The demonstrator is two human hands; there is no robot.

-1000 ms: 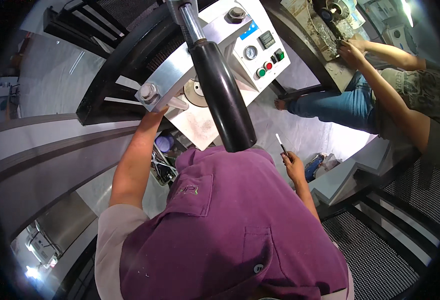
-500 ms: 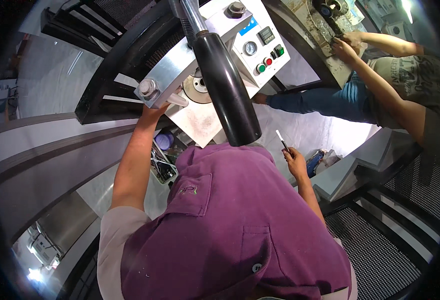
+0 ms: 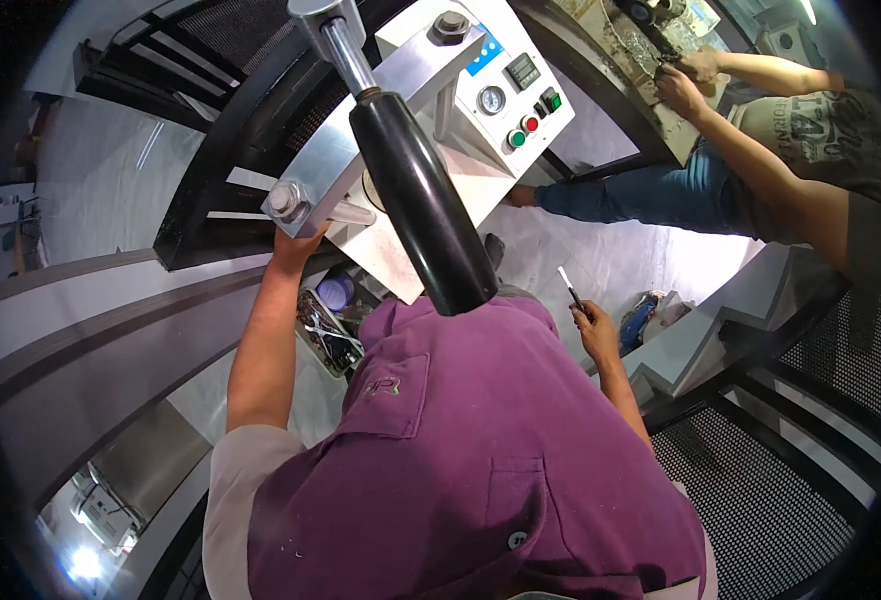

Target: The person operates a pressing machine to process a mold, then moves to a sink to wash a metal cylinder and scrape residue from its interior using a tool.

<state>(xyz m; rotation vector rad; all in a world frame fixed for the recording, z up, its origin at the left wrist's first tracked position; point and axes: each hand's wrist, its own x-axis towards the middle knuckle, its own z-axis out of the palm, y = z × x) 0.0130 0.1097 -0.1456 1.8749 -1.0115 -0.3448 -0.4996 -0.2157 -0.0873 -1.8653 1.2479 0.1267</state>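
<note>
Press [image 3: 458, 178]: stood directly ahead of the person, white base [image 3: 386, 255] below, metal frame [image 3: 336, 155] above.
Black handle [image 3: 423, 200]: nearest the view, slanting down across the frame toward the purple apron [image 3: 481, 430].
Left hand [image 3: 301, 245]: reached the frame's near left corner and seemed to touch it; whether it was open or closed could not be told.
Right hand [image 3: 596, 332]: was low on the right, apart from the press, fingers closed round a thin dark stick [image 3: 572, 289], white tip pointing away.
Good handling: the left fingers were probably best kept clear of any moving metal, and the stick held lightly, tip off apron and frame.
Panel: beyond the handle sat a round gauge [image 3: 492, 99], a red button [image 3: 531, 124] and a green button [image 3: 518, 139].
Co-worker [image 3: 811, 130]: worked farther off, at the upper right.
Hidden: the frame covered the left fingertips; the handle covered most of a round plate [image 3: 372, 194]; the co-worker's workpiece was too dim to name.
</note>
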